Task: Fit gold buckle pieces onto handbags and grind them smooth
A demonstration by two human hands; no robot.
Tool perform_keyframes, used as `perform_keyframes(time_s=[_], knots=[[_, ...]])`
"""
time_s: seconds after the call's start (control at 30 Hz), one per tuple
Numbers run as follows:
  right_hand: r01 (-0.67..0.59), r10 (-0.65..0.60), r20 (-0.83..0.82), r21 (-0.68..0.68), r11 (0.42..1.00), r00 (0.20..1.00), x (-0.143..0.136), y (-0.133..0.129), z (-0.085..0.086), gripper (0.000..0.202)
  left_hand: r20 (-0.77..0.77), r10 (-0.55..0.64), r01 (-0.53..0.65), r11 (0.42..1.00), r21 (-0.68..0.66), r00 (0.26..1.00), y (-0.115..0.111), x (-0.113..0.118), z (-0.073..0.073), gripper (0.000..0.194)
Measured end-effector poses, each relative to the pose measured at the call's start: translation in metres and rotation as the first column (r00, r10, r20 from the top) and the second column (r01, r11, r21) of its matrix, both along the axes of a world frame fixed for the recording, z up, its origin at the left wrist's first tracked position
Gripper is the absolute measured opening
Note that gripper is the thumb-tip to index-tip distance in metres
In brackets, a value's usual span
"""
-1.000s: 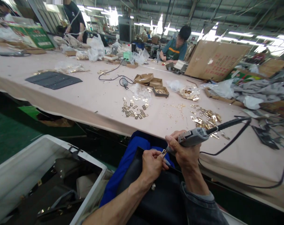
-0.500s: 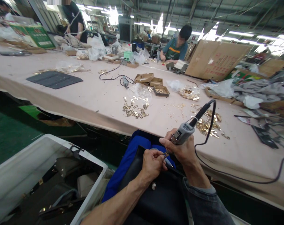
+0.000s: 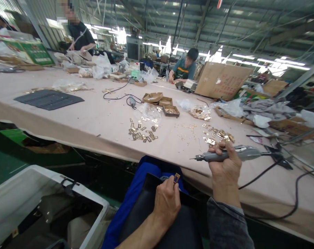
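Note:
My left hand (image 3: pixel 168 199) pinches a small gold metal plate (image 3: pixel 177 178) above the black leather piece (image 3: pixel 138 211) on my lap. Held in my right hand (image 3: pixel 225 169) is a grey electric screwdriver (image 3: pixel 246 153), its thin bit pointing left over the table's front edge. Beside that hand lies a pile of gold metal parts (image 3: pixel 222 135). Another group of gold plates (image 3: pixel 143 133) is spread near the middle of the table, with tiny pieces (image 3: pixel 188 133) scattered between the two groups.
A white bin (image 3: pixel 97 221) with dark items stands at the lower left. On the pink-covered table (image 3: pixel 107 121) are small cardboard boxes (image 3: pixel 171 110), a dark flat panel (image 3: pixel 49 99), a second screwdriver (image 3: pixel 132 101) and a large carton (image 3: pixel 224 81). Two people work across the table.
The screwdriver has swung from upright to nearly level as my right hand moved right, away from my left hand. My left hand has lowered slightly, showing the gold plate. The view has shifted.

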State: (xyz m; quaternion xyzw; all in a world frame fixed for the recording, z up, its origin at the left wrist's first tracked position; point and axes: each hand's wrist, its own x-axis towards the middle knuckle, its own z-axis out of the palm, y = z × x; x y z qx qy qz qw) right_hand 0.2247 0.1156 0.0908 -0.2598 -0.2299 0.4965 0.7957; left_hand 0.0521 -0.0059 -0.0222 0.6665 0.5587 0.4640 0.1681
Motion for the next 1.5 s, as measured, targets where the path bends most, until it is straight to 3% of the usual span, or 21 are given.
perform_keyframes(time_s=[0.13, 0.27, 0.47, 0.73, 1.5], knots=[[0.054, -0.063, -0.111, -0.086, 0.995, 0.992, 0.007, 0.025, -0.028, 0.025, -0.244, 0.06, -0.029, 0.991, 0.13, 0.968, 0.003, 0.009, -0.016, 0.036], [0.118, -0.145, -0.181, -0.152, 0.981, 0.973, 0.013, 0.046, -0.044, 0.021, -0.319, 0.137, -0.066, 0.973, 0.222, 0.938, 0.005, 0.011, -0.022, 0.038], [0.165, -0.201, -0.198, -0.181, 0.969, 0.96, 0.02, 0.068, -0.055, 0.022, -0.192, 0.076, -0.042, 0.983, 0.177, 0.978, 0.009, 0.006, -0.019, 0.03], [0.163, -0.208, -0.171, -0.247, 0.955, 0.963, 0.006, 0.084, -0.063, 0.032, -0.062, 0.031, -0.024, 0.992, 0.122, 0.998, 0.011, 0.004, -0.016, 0.024], [0.21, -0.263, -0.156, -0.288, 0.934, 0.952, 0.006, 0.082, -0.067, 0.037, 0.021, 0.026, -0.028, 0.998, 0.055, 0.999, 0.008, 0.0, -0.012, 0.023]])
